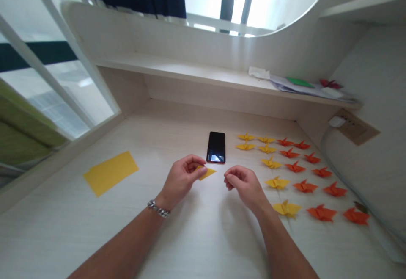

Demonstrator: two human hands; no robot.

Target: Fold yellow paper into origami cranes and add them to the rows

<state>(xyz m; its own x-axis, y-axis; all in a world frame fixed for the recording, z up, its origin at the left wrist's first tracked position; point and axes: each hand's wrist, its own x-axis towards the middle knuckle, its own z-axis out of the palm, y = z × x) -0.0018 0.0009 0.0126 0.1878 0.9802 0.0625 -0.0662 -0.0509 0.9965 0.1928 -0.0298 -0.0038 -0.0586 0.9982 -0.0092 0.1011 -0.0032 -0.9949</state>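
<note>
Between the thumb and fingers of my left hand (182,178) is a small piece of folded yellow paper (207,173), its pointed end facing right. My right hand (244,184) hovers a short way to the right of that point, apart from the paper. Its fingers are curled, with thumb and index finger close together; whether anything is between them I cannot make out. Just beyond both hands a black phone (216,147) lies flat on the desk. Yellow paper cranes (277,183) and orange paper cranes (305,186) sit in rows right of my right hand.
Flat yellow paper sheets (111,173) lie at the left of the white desk (152,131). Papers (292,85) rest on the shelf (190,70) along the back. A grey cable (336,169) runs from the wall socket (353,125) down the right side, past the cranes.
</note>
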